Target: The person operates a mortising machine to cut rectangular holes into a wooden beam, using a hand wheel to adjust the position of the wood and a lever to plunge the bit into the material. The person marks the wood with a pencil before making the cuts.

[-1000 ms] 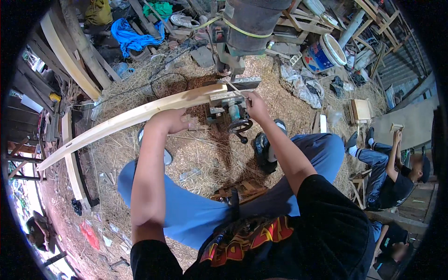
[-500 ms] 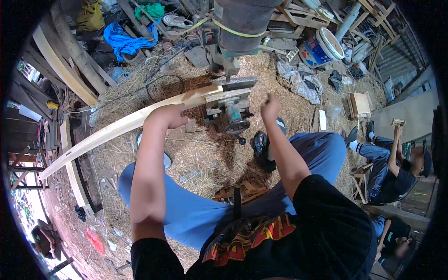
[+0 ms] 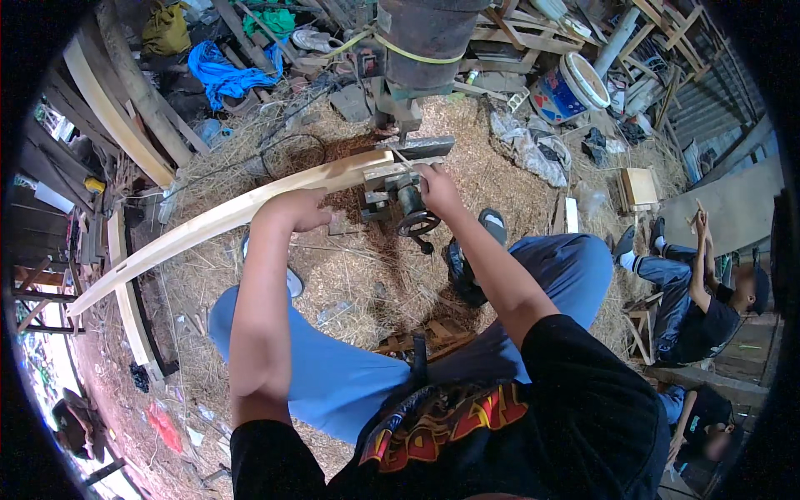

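Note:
A long pale wooden plank (image 3: 212, 223) runs from the left up to the machine, its right end resting on the vise (image 3: 387, 177) under the machine's spindle (image 3: 404, 125). My left hand (image 3: 292, 210) grips the plank partway along, thumb on the near side and fingertips partly hidden. My right hand (image 3: 439, 192) is closed at the right of the vise, pinching a thin stick (image 3: 403, 157) whose tip points at the plank's end. Below that hand are the vise's round handwheel (image 3: 418, 222) and its crank knob.
Wood shavings and straw cover the ground. A dark machine body (image 3: 425, 46) with a yellow strap stands ahead. A paint bucket (image 3: 571, 87) and scrap wood lie at the far right. Another plank (image 3: 129, 304) lies left. Two people sit at the right, one (image 3: 708, 292) holding a small wooden piece.
My right hand has moved left and forward, from open space beside the vise to the plank's end, where the thin stick now shows. My left hand stays on the plank.

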The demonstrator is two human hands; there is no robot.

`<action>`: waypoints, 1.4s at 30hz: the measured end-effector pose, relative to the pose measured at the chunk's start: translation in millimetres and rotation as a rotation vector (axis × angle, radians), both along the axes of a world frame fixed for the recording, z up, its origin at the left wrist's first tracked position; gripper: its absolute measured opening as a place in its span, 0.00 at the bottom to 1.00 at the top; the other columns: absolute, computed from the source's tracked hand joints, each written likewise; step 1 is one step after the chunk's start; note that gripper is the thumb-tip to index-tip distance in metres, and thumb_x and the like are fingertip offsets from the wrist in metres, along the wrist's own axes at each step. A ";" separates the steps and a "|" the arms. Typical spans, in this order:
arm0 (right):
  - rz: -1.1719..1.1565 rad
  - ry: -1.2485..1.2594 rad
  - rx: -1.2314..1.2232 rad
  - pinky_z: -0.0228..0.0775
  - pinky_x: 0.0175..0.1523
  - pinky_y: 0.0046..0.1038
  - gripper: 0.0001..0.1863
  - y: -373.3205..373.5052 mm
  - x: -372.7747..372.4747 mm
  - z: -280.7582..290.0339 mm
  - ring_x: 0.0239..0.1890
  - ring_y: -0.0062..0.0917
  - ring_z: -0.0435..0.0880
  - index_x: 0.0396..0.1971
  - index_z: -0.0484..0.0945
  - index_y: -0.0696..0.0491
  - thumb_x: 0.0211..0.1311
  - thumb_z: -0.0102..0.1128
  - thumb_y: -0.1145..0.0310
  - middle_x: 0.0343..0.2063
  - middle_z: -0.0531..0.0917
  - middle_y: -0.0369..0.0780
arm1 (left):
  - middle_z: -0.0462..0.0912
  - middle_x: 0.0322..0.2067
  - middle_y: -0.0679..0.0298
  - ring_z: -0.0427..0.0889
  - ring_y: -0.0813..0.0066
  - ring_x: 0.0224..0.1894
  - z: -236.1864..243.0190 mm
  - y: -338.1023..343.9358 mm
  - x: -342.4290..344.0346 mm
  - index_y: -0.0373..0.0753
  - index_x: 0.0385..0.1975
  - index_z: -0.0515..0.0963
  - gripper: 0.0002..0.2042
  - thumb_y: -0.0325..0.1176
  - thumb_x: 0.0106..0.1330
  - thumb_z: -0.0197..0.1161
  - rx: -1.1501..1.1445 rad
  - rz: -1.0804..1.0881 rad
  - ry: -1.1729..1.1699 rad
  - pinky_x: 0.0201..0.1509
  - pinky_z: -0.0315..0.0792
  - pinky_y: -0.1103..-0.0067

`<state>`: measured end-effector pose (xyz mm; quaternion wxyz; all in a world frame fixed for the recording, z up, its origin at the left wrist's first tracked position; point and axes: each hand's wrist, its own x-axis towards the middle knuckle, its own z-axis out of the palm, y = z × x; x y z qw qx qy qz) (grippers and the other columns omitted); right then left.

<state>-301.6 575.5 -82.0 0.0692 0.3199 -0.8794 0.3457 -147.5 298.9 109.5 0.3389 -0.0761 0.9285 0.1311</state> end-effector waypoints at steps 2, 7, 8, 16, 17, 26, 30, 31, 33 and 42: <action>-0.012 0.040 -0.013 0.74 0.47 0.47 0.17 15.0 -7.9 -11.9 0.42 0.53 0.79 0.47 0.78 0.54 0.56 0.54 0.79 0.40 0.78 0.54 | 0.70 0.67 0.50 0.70 0.52 0.67 1.0 -0.8 2.4 0.47 0.73 0.60 0.38 0.57 0.65 0.61 0.029 -0.002 0.031 0.70 0.64 0.69; -0.447 -0.019 0.019 0.73 0.46 0.47 0.19 58.8 -8.9 -14.1 0.40 0.52 0.80 0.49 0.76 0.54 0.55 0.56 0.79 0.39 0.78 0.54 | 0.70 0.66 0.50 0.70 0.52 0.67 1.6 -0.2 -1.6 0.47 0.73 0.60 0.39 0.57 0.64 0.61 0.005 -0.005 0.020 0.70 0.64 0.68; -0.412 -0.016 -0.027 0.73 0.46 0.47 0.19 60.1 -0.8 -7.5 0.40 0.52 0.80 0.49 0.76 0.54 0.54 0.56 0.79 0.39 0.78 0.54 | 0.70 0.66 0.50 0.70 0.51 0.67 0.5 -1.2 0.0 0.46 0.73 0.59 0.39 0.56 0.64 0.61 -0.001 0.007 0.022 0.70 0.64 0.68; -0.187 0.026 0.151 0.75 0.44 0.46 0.22 47.6 7.2 22.2 0.39 0.50 0.82 0.49 0.80 0.46 0.53 0.57 0.79 0.37 0.81 0.51 | 0.69 0.67 0.51 0.69 0.52 0.68 7.2 5.4 0.1 0.46 0.73 0.60 0.39 0.57 0.64 0.61 0.039 -0.012 0.033 0.71 0.63 0.68; -0.167 -0.022 0.243 0.76 0.44 0.46 0.22 43.0 3.6 30.0 0.39 0.50 0.83 0.48 0.82 0.46 0.53 0.57 0.79 0.37 0.81 0.51 | 0.69 0.67 0.51 0.69 0.52 0.68 7.9 5.1 2.2 0.46 0.73 0.60 0.39 0.57 0.64 0.61 0.052 -0.014 0.014 0.71 0.63 0.69; 0.265 -0.152 0.449 0.76 0.52 0.42 0.20 56.8 -110.5 64.6 0.45 0.46 0.85 0.42 0.87 0.49 0.49 0.55 0.74 0.39 0.86 0.50 | 0.69 0.67 0.50 0.69 0.52 0.68 0.7 -0.6 1.3 0.45 0.72 0.61 0.39 0.56 0.64 0.62 0.038 -0.010 0.032 0.71 0.63 0.69; 0.276 -0.129 0.636 0.77 0.52 0.39 0.21 40.5 -124.0 59.6 0.43 0.46 0.85 0.45 0.86 0.49 0.52 0.52 0.75 0.40 0.86 0.50 | 0.69 0.67 0.50 0.69 0.52 0.68 -9.1 -8.8 -5.3 0.45 0.72 0.60 0.39 0.56 0.64 0.62 0.021 -0.013 -0.025 0.71 0.63 0.69; 0.310 -0.151 0.625 0.77 0.52 0.38 0.21 41.5 -130.9 57.3 0.43 0.45 0.85 0.45 0.87 0.48 0.52 0.53 0.75 0.40 0.87 0.49 | 0.72 0.65 0.51 0.72 0.52 0.65 -10.7 -6.2 -8.9 0.44 0.72 0.62 0.38 0.54 0.64 0.62 0.009 -0.037 0.016 0.69 0.66 0.67; 0.335 -0.175 0.617 0.77 0.51 0.38 0.21 54.3 -139.5 54.3 0.42 0.44 0.86 0.46 0.87 0.48 0.52 0.53 0.75 0.39 0.87 0.49 | 0.74 0.63 0.52 0.75 0.52 0.63 -13.0 -0.7 -14.9 0.44 0.71 0.63 0.36 0.53 0.65 0.62 0.000 -0.068 0.059 0.66 0.69 0.66; 0.091 -0.089 0.753 0.76 0.52 0.42 0.22 77.9 -93.1 81.0 0.47 0.44 0.84 0.51 0.84 0.44 0.56 0.53 0.74 0.43 0.86 0.50 | 0.69 0.67 0.50 0.70 0.52 0.67 1.0 -6.2 -11.0 0.47 0.73 0.59 0.40 0.57 0.64 0.62 0.021 -0.002 0.010 0.71 0.64 0.69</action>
